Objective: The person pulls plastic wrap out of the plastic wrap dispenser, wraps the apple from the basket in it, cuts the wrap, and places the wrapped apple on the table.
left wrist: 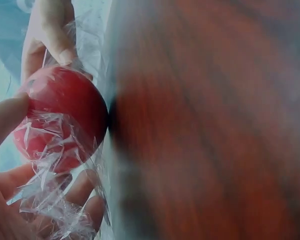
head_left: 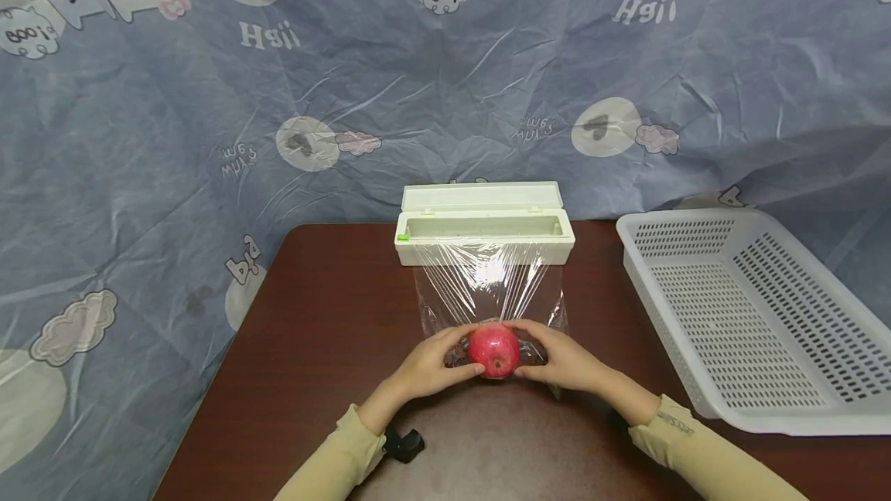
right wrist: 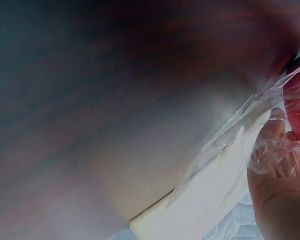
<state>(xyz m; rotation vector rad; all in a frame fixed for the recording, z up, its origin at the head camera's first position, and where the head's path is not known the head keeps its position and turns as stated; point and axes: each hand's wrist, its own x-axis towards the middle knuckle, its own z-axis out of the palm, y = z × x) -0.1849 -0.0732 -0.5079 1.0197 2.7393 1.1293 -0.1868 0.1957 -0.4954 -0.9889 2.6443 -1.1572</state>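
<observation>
A red apple [head_left: 493,349] rests near the middle of the dark table, with clear film [head_left: 490,284] running from it back to the white dispenser box [head_left: 485,247]. On its left side the left hand [head_left: 437,363] holds it, thumb in front and fingers behind. From the opposite side the right hand [head_left: 564,358] grips it the same way. In the left wrist view the apple [left wrist: 60,117] is covered by film, with crumpled film [left wrist: 55,200] bunched over the left fingers. Crumpled film also lies over the right hand [right wrist: 280,185] in the right wrist view.
The dispenser's lid [head_left: 482,196] stands raised at the table's back edge. At the right is a large white perforated basket [head_left: 738,331]. A patterned blue cloth [head_left: 445,83] hangs behind the brown table [head_left: 313,308]. A black strap [head_left: 405,445] is at the left wrist.
</observation>
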